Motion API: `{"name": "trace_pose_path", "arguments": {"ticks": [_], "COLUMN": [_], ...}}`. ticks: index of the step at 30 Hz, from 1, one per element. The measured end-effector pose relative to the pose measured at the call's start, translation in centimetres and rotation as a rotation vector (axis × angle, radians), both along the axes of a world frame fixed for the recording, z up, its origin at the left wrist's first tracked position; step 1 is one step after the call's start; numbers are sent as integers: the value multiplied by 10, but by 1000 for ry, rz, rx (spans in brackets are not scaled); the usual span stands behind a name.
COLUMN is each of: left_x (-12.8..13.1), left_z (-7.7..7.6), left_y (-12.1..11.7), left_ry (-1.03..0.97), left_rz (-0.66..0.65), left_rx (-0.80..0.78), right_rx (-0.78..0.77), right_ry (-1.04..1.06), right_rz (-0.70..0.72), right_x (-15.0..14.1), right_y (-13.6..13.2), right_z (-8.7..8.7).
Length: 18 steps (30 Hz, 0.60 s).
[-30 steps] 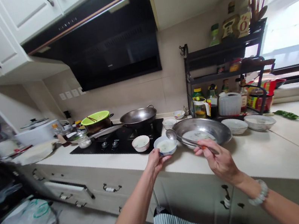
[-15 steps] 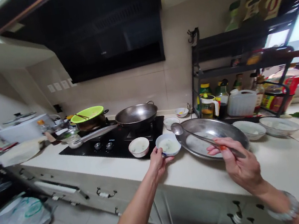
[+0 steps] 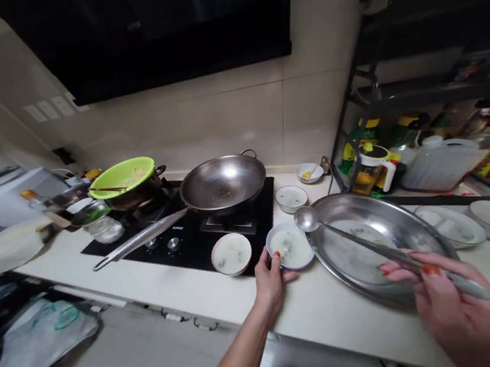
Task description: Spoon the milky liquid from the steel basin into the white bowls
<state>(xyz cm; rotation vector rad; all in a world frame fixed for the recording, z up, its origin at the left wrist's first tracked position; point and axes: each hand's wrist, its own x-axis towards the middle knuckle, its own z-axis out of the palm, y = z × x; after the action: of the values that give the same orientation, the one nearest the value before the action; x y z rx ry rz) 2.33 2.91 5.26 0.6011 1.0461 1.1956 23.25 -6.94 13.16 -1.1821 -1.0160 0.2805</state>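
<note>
My left hand (image 3: pixel 271 282) grips the near rim of a small bowl (image 3: pixel 290 246) of milky soup with green bits, thumb on the edge. In my right hand (image 3: pixel 456 298) is a long-handled metal ladle (image 3: pixel 357 238). Its head hangs over the left rim of a large steel basin (image 3: pixel 393 212), close to the bowl. Thin pale liquid with a few green bits lies in the basin. Another filled bowl (image 3: pixel 231 254) stands just left of the held one, by the stove edge. Behind sits a third small bowl (image 3: pixel 291 198) with similar soup.
A steel wok (image 3: pixel 222 182) rests on the black stove (image 3: pixel 178 235), its long handle pointing front left. Further left, a lime-green basin (image 3: pixel 122 178) sits on a pot. Two wider soup bowls (image 3: pixel 452 225) stand right of the basin, below a black rack (image 3: pixel 445 90) with bottles.
The view has moved closer and tilted down. My left hand still holds the bowl, and the ladle stays over the basin's left rim in my right hand.
</note>
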Motion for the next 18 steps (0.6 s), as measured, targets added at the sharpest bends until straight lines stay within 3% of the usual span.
{"name": "trace_pose_path", "arguments": {"ticks": [3,7,9,12,14,16,18], "left_x": [-2,4,18,56,85,110,126], "left_z": [-2,-7,-8,-1,8,19,29], "left_y": [-5,-35,-59,-83,-84,-74,-62], "left_ry": [121,226,197,-6,-108,-184,-237], "left_rz": [80,253,170,-138,-236,-278,-234], "left_rx": [-24,-67,-115,-274,-400,-409,-373], "right_rx": [-64,-182,-249,-271,-249,-229,-216], "right_ry": [175,131,26,-45,-66,-72,-75], "right_rz": [-64,-159,-191,-188,-173,-152,-129], "right_x": [10,37,51,71,83,95,106], "right_y": [-6,-14,-15,-14,-12,-13,-16], "right_z": [22,33,29,19,14,10,8]}}
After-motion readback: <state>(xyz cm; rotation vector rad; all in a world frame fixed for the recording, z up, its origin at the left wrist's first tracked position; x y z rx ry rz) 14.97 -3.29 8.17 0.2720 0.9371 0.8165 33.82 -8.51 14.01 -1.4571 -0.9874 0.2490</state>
